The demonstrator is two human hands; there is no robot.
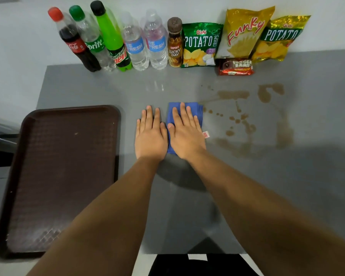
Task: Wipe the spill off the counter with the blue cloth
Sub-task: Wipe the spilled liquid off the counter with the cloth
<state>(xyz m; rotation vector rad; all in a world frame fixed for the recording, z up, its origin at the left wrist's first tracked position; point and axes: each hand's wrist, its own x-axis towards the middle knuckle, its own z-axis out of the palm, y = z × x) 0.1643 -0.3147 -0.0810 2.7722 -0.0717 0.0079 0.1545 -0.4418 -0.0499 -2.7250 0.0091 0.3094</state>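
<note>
A folded blue cloth [195,109] lies on the grey counter [187,206] near its middle. My right hand [185,134] rests flat on top of the cloth, fingers stretched out, covering most of it. My left hand [150,136] lies flat on the bare counter just left of the cloth, fingers together and extended. A brown spill [245,120] spreads in streaks, blotches and drops over the counter to the right of the cloth, reaching toward the back right.
A dark brown tray [64,176] sits at the left. Along the back wall stand several drink bottles [112,40], a coffee bottle [174,44], chip bags [245,32] and a small snack pack [236,67] close behind the spill.
</note>
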